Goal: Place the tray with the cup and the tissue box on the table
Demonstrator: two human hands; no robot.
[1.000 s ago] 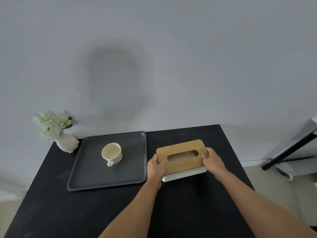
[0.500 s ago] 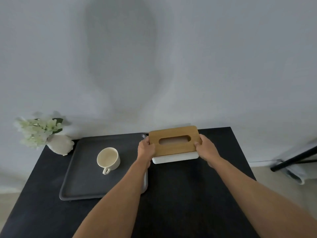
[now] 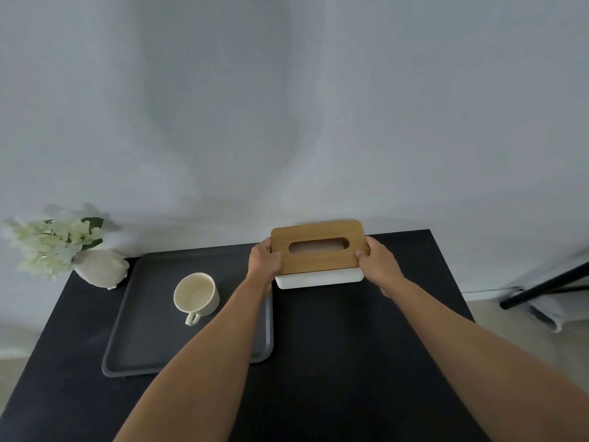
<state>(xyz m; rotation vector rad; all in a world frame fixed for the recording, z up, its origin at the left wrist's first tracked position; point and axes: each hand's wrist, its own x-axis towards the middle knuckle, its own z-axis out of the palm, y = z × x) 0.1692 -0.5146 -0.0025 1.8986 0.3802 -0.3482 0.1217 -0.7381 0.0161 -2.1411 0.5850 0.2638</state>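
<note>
A white tissue box [image 3: 318, 253] with a wooden slotted lid is at the back of the black table [image 3: 334, 362], close to the wall. My left hand [image 3: 264, 258] grips its left end and my right hand [image 3: 377, 264] grips its right end. I cannot tell whether the box rests on the table or hangs just above it. To its left a dark grey tray [image 3: 149, 352] lies flat on the table. A cream cup [image 3: 196, 296] stands upright on the tray with its handle towards me. My left forearm crosses the tray's right edge.
A white vase with pale flowers [image 3: 100, 271] stands at the table's back left corner, touching the wall side. A grey wall runs right behind the table. Off the right edge, a black bar and white fabric [image 3: 541, 295] lie by the floor.
Both hands carried the tissue box away from me, from the table's middle right to the back edge by the wall. Tray, cup and vase stayed put.
</note>
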